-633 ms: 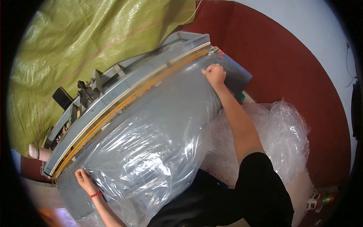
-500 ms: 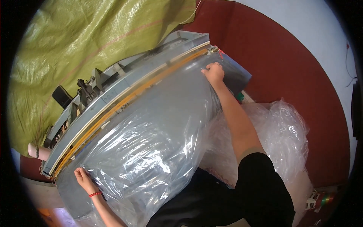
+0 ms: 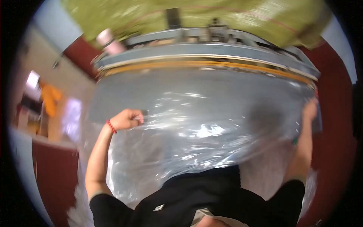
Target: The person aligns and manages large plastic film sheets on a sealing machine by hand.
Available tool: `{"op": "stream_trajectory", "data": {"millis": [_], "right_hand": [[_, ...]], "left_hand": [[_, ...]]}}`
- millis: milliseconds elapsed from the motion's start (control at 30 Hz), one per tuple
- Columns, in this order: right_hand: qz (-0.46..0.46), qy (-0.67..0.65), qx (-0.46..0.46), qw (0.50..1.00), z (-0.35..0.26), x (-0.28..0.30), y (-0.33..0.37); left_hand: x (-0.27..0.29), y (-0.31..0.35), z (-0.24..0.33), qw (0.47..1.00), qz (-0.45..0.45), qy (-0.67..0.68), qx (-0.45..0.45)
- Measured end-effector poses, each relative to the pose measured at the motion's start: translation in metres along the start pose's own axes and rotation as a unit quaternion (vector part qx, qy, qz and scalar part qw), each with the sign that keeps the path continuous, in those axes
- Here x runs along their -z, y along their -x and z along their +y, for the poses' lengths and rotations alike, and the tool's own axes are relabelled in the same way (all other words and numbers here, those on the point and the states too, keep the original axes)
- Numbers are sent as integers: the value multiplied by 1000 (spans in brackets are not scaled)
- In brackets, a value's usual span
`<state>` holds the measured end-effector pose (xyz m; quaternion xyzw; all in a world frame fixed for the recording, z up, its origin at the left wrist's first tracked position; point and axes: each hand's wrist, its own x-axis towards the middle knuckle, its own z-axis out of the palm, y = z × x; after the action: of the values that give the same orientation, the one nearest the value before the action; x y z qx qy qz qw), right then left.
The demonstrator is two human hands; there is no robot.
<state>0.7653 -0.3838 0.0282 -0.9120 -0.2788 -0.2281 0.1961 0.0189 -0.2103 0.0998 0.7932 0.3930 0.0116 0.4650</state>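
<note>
A large sheet of clear plastic film (image 3: 206, 130) lies creased over a grey metal table (image 3: 113, 89) and hangs down over its near edge, against my body. My left hand (image 3: 128, 118), with a red bead bracelet at the wrist, is closed on the film's left edge, a little in from the table's left end. At the far right corner my right hand (image 3: 310, 109) is closed at the film's other edge; motion smears its fingers. Beyond both hands an orange-yellow strip (image 3: 204, 63) runs along the front of a long grey metal bar (image 3: 211, 49).
Behind the bar sit metal machine parts (image 3: 219, 32), a dark flat block (image 3: 173, 18) and a pink bottle (image 3: 110, 42). A yellow-green woven sheet (image 3: 124, 15) covers the back. More clear film (image 3: 261, 166) bunches at the near right. The floor (image 3: 334, 125) is dark red.
My view has swung left, so the table now lies level across it. My left hand has come inward from the table's left end; my right hand stays by the far right corner.
</note>
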Motion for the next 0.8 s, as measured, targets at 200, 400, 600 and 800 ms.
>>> {"op": "stream_trajectory", "data": {"millis": [200, 400, 600, 800], "right_hand": [[-39, 44, -58, 997, 82, -14, -28], [-18, 73, -86, 994, 93, -19, -30], [-39, 73, -101, 992, 109, -23, -36], [6, 5, -35, 999, 153, -39, -46]], "left_hand": [[108, 110, -21, 923, 263, -104, 260], [95, 71, 5, 596, 679, -422, -79], [25, -15, -72, 882, 360, -302, -39], [40, -22, -93, 859, 363, -360, -31]]}}
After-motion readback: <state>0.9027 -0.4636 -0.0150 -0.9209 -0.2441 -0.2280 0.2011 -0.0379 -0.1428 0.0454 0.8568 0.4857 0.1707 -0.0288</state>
